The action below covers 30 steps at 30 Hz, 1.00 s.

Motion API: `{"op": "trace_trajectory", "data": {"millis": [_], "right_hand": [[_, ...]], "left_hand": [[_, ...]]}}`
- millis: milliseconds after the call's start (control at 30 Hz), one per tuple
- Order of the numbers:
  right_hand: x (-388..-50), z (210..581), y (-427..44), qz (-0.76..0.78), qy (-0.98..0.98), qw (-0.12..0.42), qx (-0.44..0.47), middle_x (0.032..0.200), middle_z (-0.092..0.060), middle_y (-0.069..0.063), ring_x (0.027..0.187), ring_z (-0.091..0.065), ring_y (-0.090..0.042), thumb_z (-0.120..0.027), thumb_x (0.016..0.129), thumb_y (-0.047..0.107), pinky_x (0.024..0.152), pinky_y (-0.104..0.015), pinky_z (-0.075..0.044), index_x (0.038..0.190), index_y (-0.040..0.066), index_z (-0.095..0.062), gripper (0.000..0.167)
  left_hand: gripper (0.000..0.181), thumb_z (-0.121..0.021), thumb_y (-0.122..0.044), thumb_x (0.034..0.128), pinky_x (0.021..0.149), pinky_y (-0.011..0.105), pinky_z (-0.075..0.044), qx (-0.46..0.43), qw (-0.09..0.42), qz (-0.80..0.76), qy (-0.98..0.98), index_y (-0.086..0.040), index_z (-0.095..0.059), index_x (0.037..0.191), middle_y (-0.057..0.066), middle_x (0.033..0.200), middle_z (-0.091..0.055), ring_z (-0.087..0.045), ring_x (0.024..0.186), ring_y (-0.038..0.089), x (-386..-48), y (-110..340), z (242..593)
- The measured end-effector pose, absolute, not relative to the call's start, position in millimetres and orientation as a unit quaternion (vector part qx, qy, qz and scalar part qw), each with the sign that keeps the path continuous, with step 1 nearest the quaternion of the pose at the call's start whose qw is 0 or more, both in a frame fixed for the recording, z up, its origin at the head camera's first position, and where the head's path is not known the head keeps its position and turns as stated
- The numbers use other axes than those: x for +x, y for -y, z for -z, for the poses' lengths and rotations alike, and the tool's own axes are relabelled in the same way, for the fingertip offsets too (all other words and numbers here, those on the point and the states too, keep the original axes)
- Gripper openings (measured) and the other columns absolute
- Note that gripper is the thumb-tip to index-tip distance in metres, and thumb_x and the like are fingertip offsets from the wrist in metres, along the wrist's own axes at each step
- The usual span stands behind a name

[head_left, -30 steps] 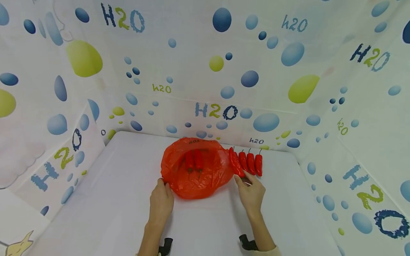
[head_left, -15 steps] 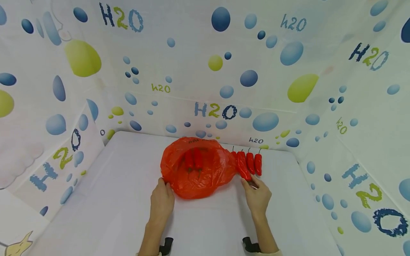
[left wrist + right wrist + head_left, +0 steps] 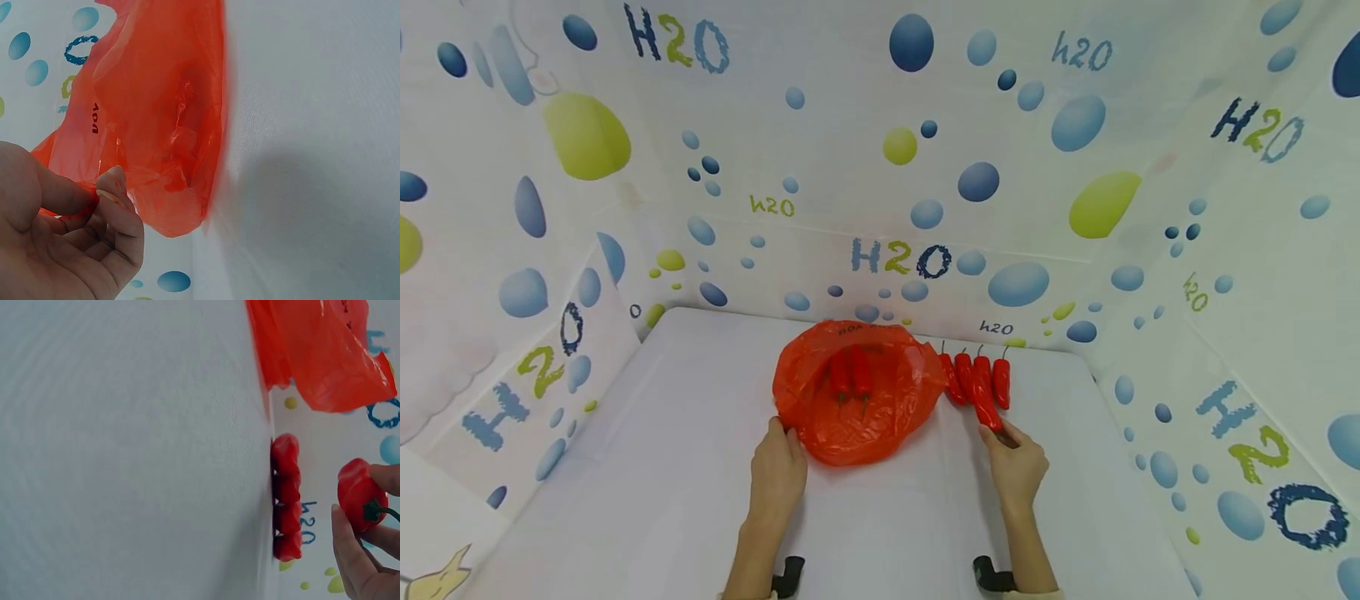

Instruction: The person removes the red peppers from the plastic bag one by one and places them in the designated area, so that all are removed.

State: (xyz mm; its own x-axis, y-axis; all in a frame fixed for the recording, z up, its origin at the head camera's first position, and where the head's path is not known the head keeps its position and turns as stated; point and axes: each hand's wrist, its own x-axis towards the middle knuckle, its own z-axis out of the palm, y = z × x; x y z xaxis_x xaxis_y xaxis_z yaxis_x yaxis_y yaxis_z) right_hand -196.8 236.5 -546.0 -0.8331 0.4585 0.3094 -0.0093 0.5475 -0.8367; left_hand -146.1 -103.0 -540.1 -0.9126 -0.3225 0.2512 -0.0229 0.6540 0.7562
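Note:
A red plastic bag (image 3: 850, 442) lies on the table with its mouth toward me, and two red chili peppers (image 3: 851, 373) show inside it. My left hand (image 3: 778, 467) pinches the bag's left edge between thumb and fingers; in the left wrist view the film (image 3: 156, 94) stretches away from the fingertips. To the right of the bag, my right hand (image 3: 1017, 467) holds one chili pepper (image 3: 357, 490) by its stem end, raised off the table. Behind it stands a row of several more chili peppers (image 3: 287, 519), lying side by side with stems pointing away.
The white table (image 3: 880, 533) ends at a back wall sheet (image 3: 820, 242) printed with blue and green drops. Similar sheets close off the left and right sides. Dark wrist camera mounts (image 3: 992, 575) sit by both forearms.
My right hand has moved right and toward me with its chili pepper, away from the bag and across the front of the row. My left hand stays at the bag's edge.

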Motion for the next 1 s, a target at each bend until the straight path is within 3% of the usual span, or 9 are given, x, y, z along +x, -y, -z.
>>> {"op": "trace_trajectory", "data": {"millis": [300, 533, 700, 1000], "right_hand": [[-196, 553, -253, -0.461, 0.837, 0.229, -0.184, 0.097, -0.079, -0.016, 0.084, -0.074, -0.031, -0.088, 0.086, 0.027, 0.059, -0.02, -0.048, 0.114, 0.005, -0.08, 0.036], [-192, 556, -263, -0.467, 0.839, 0.195, -0.2, 0.1, -0.078, -0.019, 0.082, -0.071, -0.028, -0.086, 0.088, 0.028, 0.059, -0.025, -0.049, 0.113, 0.002, -0.08, 0.037], [-187, 554, -268, -0.459, 0.842, 0.188, -0.213, 0.098, -0.078, -0.019, 0.076, -0.069, -0.026, -0.085, 0.088, 0.028, 0.056, -0.026, -0.047, 0.112, 0.002, -0.08, 0.035], [-183, 558, -272, -0.458, 0.84, 0.171, -0.235, 0.104, -0.077, -0.021, 0.097, -0.069, -0.037, -0.084, 0.088, 0.027, 0.069, -0.035, -0.045, 0.115, 0.001, -0.079, 0.038]], "left_hand": [[0.014, -0.047, -0.007, 0.1063, 0.07, 0.051, -0.053, 0.094, 0.185, 0.404, 0.891, 0.007, -0.05, 0.107, 0.018, 0.083, -0.058, -0.062, 0.077, 0.038, -146, 101, 540], [0.014, -0.047, -0.005, 0.1059, 0.074, 0.057, -0.054, 0.096, 0.188, 0.406, 0.889, 0.009, -0.051, 0.108, 0.023, 0.087, -0.062, -0.065, 0.082, 0.044, -144, 101, 540], [0.016, -0.046, -0.007, 0.1067, 0.075, 0.055, -0.055, 0.094, 0.178, 0.406, 0.891, 0.009, -0.051, 0.109, 0.022, 0.087, -0.061, -0.064, 0.082, 0.041, -145, 101, 541], [0.014, -0.047, -0.005, 0.1062, 0.071, 0.053, -0.053, 0.088, 0.183, 0.408, 0.89, 0.008, -0.05, 0.107, 0.02, 0.084, -0.059, -0.063, 0.078, 0.04, -145, 100, 539]]}}
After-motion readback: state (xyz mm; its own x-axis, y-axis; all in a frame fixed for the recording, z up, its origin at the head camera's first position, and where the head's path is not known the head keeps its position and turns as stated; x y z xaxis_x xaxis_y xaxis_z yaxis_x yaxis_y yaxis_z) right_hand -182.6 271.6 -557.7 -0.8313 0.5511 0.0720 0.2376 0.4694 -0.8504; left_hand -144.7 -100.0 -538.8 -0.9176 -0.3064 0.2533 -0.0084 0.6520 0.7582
